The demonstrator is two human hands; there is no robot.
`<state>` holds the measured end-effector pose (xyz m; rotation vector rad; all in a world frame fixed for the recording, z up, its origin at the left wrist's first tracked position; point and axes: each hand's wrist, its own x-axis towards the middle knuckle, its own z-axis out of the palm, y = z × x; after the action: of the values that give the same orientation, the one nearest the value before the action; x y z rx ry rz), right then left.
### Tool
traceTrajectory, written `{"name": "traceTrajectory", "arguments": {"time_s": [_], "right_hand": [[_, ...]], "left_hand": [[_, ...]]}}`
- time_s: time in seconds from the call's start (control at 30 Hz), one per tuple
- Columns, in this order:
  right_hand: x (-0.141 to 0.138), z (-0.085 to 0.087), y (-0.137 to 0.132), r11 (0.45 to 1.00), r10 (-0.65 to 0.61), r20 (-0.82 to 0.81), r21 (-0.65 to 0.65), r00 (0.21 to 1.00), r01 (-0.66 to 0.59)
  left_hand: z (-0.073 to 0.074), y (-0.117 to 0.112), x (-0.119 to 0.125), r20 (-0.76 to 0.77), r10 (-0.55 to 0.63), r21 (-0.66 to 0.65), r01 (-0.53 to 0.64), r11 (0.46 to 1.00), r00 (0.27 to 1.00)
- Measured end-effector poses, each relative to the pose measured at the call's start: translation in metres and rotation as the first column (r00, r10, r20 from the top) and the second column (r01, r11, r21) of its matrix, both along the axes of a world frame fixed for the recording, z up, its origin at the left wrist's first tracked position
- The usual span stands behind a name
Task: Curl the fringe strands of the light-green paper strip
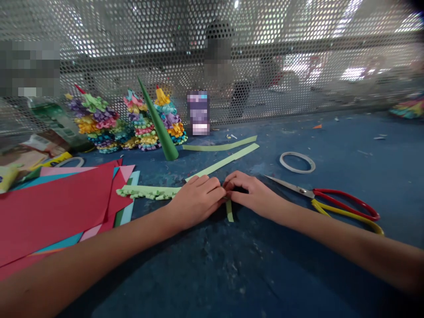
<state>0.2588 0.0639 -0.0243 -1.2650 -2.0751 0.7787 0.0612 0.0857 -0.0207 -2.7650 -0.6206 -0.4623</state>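
Note:
My left hand (pixel 198 199) and my right hand (pixel 249 193) meet at the middle of the blue table, fingertips pinched together. A pale green paper strip (pixel 150 192) with small curled loops along its near edge runs leftward from under my left hand. From between the pinched fingers a narrow green paper tail (pixel 229 212) hangs toward me. Whether it joins the looped strip is hidden by my fingers. Just beyond my hands lie a loose light green strip (pixel 225 161) and another green strip (pixel 220 146). Scissors (pixel 306 192) with red and yellow handles rest right of my right hand.
Red paper sheets (pixel 59 207) are stacked with other colours at left. A green paper cone (pixel 160 128) leans near several colourful curled-paper trees (pixel 145 128). A phone (pixel 198 112) stands against the perforated metal screen (pixel 271 79). A tape roll (pixel 283 163) lies at right, a bottle (pixel 54 117) at left.

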Motion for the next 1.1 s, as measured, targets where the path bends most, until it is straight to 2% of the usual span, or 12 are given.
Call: {"name": "traceTrajectory", "arguments": {"time_s": [0.43,0.67,0.83,1.1], "right_hand": [[-0.006,0.006,-0.009,0.993,-0.067,0.119,0.106,0.991,0.054],[-0.001,-0.002,-0.002,0.994,-0.013,0.004,0.104,1.000,0.013],[0.001,-0.007,0.001,0.995,0.011,-0.015,0.099,1.000,-0.010],[-0.001,-0.003,-0.003,0.989,-0.035,-0.025,0.141,0.999,0.039]], "left_hand": [[0.003,-0.004,0.001,-0.006,0.099,0.083,-0.098,0.992,0.995],[0.003,-0.006,0.002,-0.010,0.104,0.030,-0.103,0.994,0.995],[0.002,-0.005,0.002,0.029,0.086,0.042,-0.087,0.995,0.996],[0.002,-0.006,0.002,0.030,0.128,0.095,-0.131,0.987,0.991]]}}
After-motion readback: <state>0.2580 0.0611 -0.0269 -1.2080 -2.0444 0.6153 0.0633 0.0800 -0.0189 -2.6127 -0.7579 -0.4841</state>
